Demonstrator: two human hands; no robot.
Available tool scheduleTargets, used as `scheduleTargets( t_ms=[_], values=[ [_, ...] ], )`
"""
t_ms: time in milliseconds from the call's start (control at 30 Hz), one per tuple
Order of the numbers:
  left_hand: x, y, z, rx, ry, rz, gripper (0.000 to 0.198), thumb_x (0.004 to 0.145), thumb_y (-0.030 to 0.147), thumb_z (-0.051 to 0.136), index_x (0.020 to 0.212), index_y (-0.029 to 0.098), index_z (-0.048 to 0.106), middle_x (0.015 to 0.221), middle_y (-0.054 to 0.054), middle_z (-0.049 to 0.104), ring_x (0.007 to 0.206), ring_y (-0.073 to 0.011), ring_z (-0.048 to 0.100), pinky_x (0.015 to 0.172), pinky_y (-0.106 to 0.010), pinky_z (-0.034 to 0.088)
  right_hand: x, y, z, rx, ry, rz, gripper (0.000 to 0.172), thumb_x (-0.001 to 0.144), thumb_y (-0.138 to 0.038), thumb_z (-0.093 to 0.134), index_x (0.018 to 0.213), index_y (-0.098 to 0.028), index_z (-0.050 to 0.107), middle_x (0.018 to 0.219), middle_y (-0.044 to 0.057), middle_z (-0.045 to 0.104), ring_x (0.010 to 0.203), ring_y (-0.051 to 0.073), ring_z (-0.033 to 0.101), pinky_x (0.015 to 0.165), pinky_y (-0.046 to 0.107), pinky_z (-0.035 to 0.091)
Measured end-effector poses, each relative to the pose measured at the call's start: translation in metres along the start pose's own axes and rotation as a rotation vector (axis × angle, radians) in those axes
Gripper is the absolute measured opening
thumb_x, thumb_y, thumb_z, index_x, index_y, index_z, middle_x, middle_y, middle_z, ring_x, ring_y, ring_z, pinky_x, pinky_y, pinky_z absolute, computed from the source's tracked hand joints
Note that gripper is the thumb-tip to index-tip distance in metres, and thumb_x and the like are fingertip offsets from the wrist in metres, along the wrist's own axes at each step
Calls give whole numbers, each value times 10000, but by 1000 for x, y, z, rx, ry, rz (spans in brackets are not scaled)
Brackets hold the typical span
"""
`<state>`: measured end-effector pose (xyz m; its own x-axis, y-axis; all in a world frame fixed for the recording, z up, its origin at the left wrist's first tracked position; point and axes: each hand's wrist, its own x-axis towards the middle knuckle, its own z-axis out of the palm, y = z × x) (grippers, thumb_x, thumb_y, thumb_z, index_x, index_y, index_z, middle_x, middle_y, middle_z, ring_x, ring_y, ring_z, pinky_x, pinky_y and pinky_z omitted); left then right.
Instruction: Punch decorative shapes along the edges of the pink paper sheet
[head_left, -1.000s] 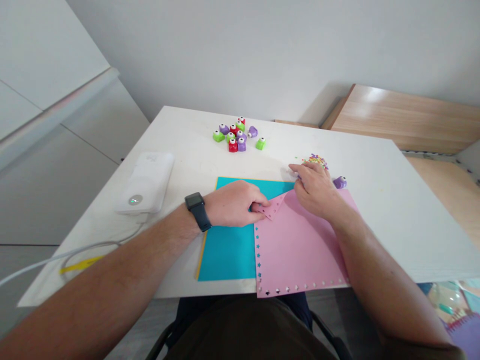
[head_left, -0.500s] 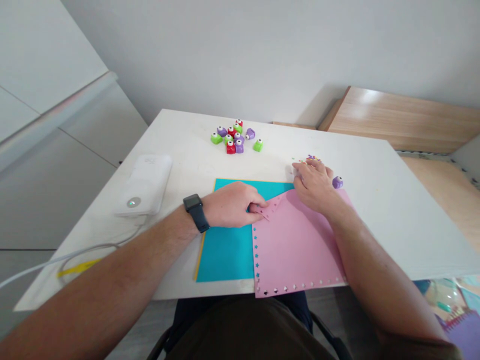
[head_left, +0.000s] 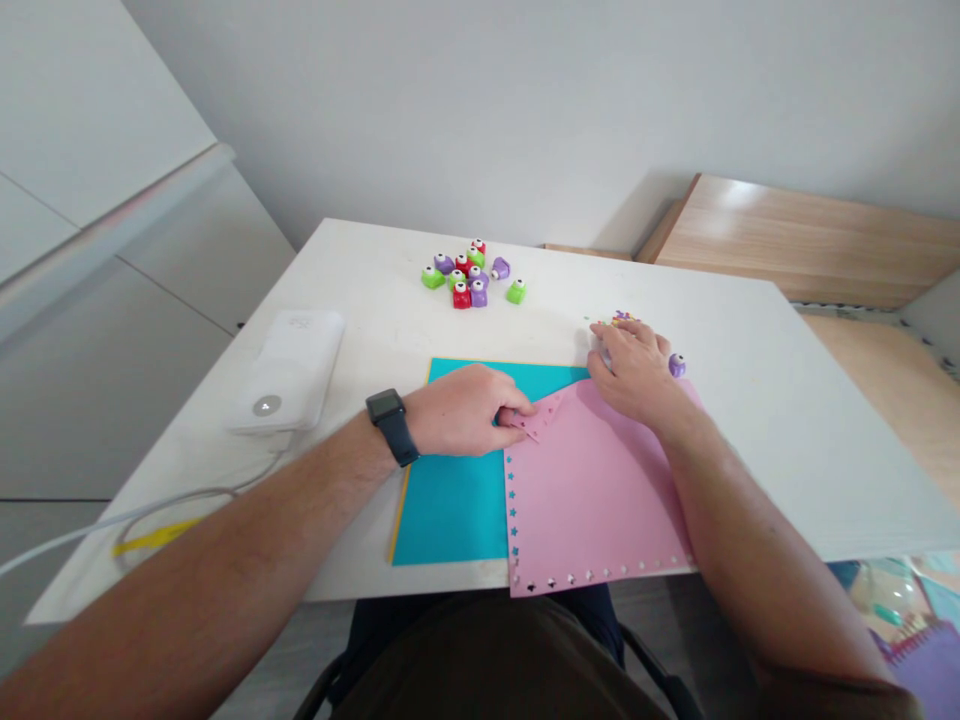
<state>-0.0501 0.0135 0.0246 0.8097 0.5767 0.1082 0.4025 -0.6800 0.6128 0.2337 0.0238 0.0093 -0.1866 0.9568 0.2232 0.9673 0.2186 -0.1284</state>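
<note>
A pink sheet of paper [head_left: 600, 490] lies partly over a teal sheet [head_left: 454, 515], with punched holes, several star-shaped, along its left and lower edges. My left hand [head_left: 476, 408], wearing a dark watch, pinches the pink sheet's folded-over upper left corner between thumb and fingers. Beyond the sheet's upper edge, my right hand [head_left: 634, 368] rests palm down on the table, fingers spread and thumb apart. Small coloured paper cutouts [head_left: 624, 317] lie just past its fingertips. What is under its palm is hidden. A purple craft punch [head_left: 677, 365] stands beside it on the right.
Several red, green and purple craft punches [head_left: 463, 272] sit grouped at the back of the white table [head_left: 375, 320]. A white power bank [head_left: 289, 370] with cables [head_left: 184, 497] lies on the left. A wooden panel [head_left: 810, 235] is at the back right.
My right hand has shifted very slightly right, and the purple punch beside it has moved marginally. My left hand keeps its pinch on the paper corner. The power bank's indicator looks different.
</note>
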Motion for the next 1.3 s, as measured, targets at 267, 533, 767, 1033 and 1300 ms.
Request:
scheduleTargets(
  t_ms=[267,533,767,1033,1300],
  values=[
    [0,-1,0,-8,-42,-17,136,893,230,723,981,203,823,834,-13,748,777,-154,663,733,-296,434,0,2,-9,46,66,48,493,942,-320,535,1414,-209,625,1393,177,707,1376,423,514,1104,677,397],
    [0,-1,0,-8,-49,-19,160,886,218,724,1008,204,826,836,-12,747,773,-155,660,721,-294,432,0,13,-9,-84,56,152,471,889,-273,589,1343,-176,670,1283,212,734,1125,439,651,935,592,518],
    [0,-1,-1,-1,-56,-37,170,890,219,727,1023,190,829,865,-19,758,805,-162,674,750,-294,448,3,20,-6,-78,-6,224,387,920,-264,563,1272,-174,697,1213,205,753,1083,399,708,929,534,542],
    [-1,-3,0,0,-36,-32,190,887,235,741,1049,196,833,854,-19,758,790,-154,668,736,-282,448,7,8,4,166,90,-15,340,951,-280,587,1242,-164,720,1169,156,770,1031,302,707,998,471,535],
    [0,-4,-1,-2,-40,-48,259,908,280,746,1136,192,834,857,-10,746,754,-128,639,711,-263,443,11,24,12,20,112,127,358,940,-248,606,1261,-146,728,1266,205,746,1158,368,684,1041,514,522]
  ],
)
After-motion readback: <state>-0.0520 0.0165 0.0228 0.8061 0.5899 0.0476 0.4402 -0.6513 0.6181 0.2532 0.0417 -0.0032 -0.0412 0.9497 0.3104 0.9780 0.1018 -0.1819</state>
